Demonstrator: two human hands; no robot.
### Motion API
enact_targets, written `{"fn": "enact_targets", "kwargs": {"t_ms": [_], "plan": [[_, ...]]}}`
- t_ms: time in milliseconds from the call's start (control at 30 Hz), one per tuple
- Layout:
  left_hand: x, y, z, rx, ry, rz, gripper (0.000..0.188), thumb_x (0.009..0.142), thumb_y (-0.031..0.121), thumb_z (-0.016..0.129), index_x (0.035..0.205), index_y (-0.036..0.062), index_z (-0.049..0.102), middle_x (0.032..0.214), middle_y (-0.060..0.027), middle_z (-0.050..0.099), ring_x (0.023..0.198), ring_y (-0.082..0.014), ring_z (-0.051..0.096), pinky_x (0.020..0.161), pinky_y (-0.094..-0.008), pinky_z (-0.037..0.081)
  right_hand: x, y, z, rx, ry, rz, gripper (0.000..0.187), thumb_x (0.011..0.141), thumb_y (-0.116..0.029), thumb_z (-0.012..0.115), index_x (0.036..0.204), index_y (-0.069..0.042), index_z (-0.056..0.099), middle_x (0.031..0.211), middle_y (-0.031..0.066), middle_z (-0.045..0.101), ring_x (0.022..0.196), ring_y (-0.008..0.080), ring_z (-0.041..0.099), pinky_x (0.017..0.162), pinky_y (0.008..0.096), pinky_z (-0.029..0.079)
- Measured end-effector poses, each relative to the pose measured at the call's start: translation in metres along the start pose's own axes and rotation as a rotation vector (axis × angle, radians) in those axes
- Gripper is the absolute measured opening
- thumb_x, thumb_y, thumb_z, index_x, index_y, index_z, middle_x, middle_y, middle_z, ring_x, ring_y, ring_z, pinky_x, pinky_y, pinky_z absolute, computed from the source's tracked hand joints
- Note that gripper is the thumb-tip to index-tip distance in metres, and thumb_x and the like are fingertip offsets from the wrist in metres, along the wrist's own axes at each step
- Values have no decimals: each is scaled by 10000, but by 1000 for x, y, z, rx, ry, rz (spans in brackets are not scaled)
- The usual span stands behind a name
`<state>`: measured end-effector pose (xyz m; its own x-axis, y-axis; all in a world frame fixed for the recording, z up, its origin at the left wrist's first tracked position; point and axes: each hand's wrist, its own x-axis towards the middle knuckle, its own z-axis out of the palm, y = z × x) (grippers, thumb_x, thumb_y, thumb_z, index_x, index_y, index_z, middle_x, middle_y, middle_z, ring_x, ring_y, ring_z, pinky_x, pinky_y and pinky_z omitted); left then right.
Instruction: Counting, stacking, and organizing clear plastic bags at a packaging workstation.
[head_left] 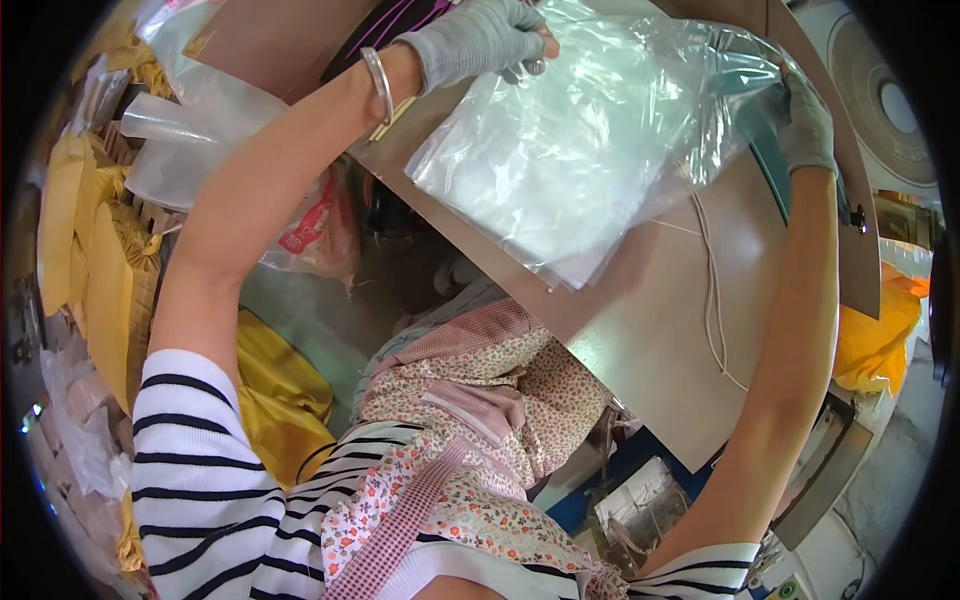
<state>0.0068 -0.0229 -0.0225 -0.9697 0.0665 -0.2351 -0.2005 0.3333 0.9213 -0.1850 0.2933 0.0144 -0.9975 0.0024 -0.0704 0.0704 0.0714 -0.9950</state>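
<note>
A large clear plastic bag (560,170), shiny and creased, is spread over the table's far part. It looks layered, and one corner hangs toward the near edge. My left hand (485,45), in a grey glove with bare fingertips, is closed at the bag's far left edge. On the right, my right hand (806,125), gloved the same way, has its fingers bent round the bunched right end of the bag. The right fingertips are partly hidden by the plastic.
The brown table (650,340) has a raised board along its right side. A white cord (712,280) lies on it. Yellow-brown packages (120,290) are stacked at the left, by a loose clear sheet (175,150). A yellow sack (280,390) sits below, and an orange bag (880,335) is at the right.
</note>
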Motion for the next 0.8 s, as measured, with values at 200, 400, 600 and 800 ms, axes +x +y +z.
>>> {"fn": "enact_targets", "kwargs": {"t_ms": [200,400,600,800], "plan": [[20,-17,-10,552,106,132,288,806,224,622,998,12,655,876,-136,687,733,-246,657,734,-354,523,50,31,14,-99,-136,-122,222,850,-123,649,1057,-46,625,907,38,639,775,145,611,688,317,523],[33,-46,7,462,209,61,234,768,278,641,922,106,680,834,-119,682,796,-225,657,745,-365,498,73,57,30,-136,-231,-503,415,843,-131,656,1227,-54,519,1107,90,593,925,213,605,767,342,520],[11,-28,15,607,315,4,375,759,219,674,1104,93,598,796,-106,667,811,-282,648,774,-378,489,-78,31,98,-1051,-23,-1110,504,767,-259,699,1215,-120,514,1164,161,541,1095,333,511,962,426,410],[-17,-15,23,506,351,52,459,780,122,660,1215,84,519,823,-113,645,766,-302,632,756,-409,482,-93,91,102,-1400,-198,-668,637,862,-533,498,1363,-144,440,1418,170,374,1308,411,314,1088,563,183]]}}
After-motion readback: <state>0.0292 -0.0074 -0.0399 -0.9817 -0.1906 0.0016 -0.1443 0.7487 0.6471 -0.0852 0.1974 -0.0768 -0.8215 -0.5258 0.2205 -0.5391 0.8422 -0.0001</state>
